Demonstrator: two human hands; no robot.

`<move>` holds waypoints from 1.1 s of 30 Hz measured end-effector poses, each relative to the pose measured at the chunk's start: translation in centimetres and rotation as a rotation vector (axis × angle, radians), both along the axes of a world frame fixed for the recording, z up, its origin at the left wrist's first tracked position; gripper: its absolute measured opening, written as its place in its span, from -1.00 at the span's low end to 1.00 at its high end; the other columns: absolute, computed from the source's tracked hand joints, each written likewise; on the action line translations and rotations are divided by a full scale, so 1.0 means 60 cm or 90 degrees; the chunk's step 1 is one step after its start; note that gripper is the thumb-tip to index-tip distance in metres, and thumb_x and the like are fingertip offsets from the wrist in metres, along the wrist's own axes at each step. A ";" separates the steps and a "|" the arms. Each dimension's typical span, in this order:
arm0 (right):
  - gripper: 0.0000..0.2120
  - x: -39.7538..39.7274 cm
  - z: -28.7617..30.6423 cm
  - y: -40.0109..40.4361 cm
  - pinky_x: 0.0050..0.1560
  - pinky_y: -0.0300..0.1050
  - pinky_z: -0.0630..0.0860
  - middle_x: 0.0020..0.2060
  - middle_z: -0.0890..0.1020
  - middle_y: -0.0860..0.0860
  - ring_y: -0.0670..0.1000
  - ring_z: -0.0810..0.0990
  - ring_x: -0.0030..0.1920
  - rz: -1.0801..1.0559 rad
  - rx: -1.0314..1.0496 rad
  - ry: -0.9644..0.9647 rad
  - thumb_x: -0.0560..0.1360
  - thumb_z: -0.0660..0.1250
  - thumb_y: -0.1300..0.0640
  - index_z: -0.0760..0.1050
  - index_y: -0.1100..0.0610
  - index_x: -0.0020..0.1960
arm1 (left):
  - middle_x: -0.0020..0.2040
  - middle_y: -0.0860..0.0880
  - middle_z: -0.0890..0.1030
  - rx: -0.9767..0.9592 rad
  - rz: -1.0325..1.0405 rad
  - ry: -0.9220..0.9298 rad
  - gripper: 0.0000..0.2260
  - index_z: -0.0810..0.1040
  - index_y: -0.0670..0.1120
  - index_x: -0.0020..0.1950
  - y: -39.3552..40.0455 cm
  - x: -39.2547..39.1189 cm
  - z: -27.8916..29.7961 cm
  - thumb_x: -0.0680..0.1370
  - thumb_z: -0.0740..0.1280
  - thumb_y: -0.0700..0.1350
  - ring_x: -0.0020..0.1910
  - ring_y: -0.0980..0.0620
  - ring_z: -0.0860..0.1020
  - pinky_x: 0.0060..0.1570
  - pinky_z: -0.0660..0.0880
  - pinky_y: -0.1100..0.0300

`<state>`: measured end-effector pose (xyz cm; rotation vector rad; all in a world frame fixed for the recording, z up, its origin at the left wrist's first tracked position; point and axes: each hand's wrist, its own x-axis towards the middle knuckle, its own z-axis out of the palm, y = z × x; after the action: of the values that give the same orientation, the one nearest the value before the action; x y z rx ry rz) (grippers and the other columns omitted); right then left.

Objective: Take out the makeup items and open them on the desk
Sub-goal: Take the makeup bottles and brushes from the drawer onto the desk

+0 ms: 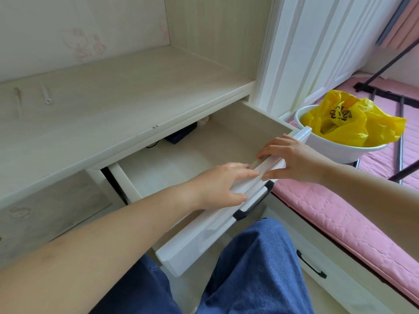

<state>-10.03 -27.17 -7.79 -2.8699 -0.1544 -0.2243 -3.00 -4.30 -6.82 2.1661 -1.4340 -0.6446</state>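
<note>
Both the left hand (224,184) and the right hand (292,157) curl fingers over the front edge of the open drawer (199,239), centre frame, below the desk (102,114).

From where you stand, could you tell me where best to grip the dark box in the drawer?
Probably by its near, exposed end, pinched across its sides. The dark box lies flat at the back of the drawer, partly under the desk top, so reach in low from the front, not from above.
</note>
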 end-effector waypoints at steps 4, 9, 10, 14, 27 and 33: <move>-0.49 0.037 0.007 0.017 0.24 -0.10 0.34 0.10 0.56 0.00 -0.01 0.49 0.13 -0.013 -0.001 0.023 0.32 0.46 -0.16 0.54 0.03 0.20 | 0.51 0.04 0.22 0.000 0.025 -0.056 -0.51 0.27 0.17 0.45 0.012 0.025 0.004 0.54 0.29 -0.09 0.47 0.13 0.20 0.35 0.15 0.29; -0.35 0.088 0.020 0.048 0.26 -0.17 0.27 0.30 0.41 0.03 0.07 0.40 0.29 -0.032 -0.060 0.017 0.34 0.43 -0.18 0.36 -0.05 0.37 | 0.49 0.02 0.26 0.002 0.077 -0.378 -0.54 0.33 0.15 0.42 0.032 0.060 0.003 0.53 0.31 0.04 0.52 -0.01 0.10 0.42 0.09 0.02; -0.32 0.099 0.025 0.058 0.32 -0.15 0.23 0.35 0.37 0.03 0.07 0.35 0.35 -0.026 -0.073 0.009 0.35 0.44 -0.17 0.32 -0.05 0.41 | 0.49 -0.03 0.28 -0.013 0.078 -0.449 -0.53 0.37 0.12 0.40 0.038 0.066 0.002 0.50 0.34 0.04 0.52 -0.06 0.11 0.43 0.07 -0.02; -0.18 0.150 0.047 0.099 0.50 0.04 -0.03 0.51 0.14 0.05 0.09 0.07 0.52 0.008 -0.178 0.003 0.38 0.44 -0.09 0.10 -0.06 0.51 | 0.55 -0.11 0.09 0.063 0.152 -0.525 -0.35 0.14 0.08 0.51 0.063 0.098 0.013 0.49 0.31 0.16 0.54 -0.12 -0.05 0.46 -0.11 -0.14; 0.05 0.257 0.059 0.150 0.51 0.11 -0.12 0.54 -0.17 0.10 0.11 -0.18 0.54 0.055 -0.408 0.020 0.40 0.41 -0.10 -0.32 0.06 0.52 | 0.56 -0.09 -0.20 0.233 0.389 -0.463 0.09 -0.28 0.02 0.52 0.165 0.183 0.051 0.27 0.24 0.50 0.54 -0.11 -0.22 0.44 -0.16 -0.28; -0.09 0.274 0.039 0.158 0.50 -0.03 -0.14 0.55 -0.09 0.03 0.03 -0.10 0.55 0.050 -0.316 0.007 0.47 0.37 0.01 -0.21 0.03 0.54 | 0.57 -0.08 -0.11 0.235 0.411 -0.417 -0.05 -0.16 0.01 0.54 0.169 0.201 0.041 0.37 0.23 0.42 0.55 -0.11 -0.11 0.43 -0.03 -0.30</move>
<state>6.43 -17.69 -5.42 -3.3464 -0.3664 -0.1740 9.04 5.84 -4.37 3.0982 -0.7862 0.0648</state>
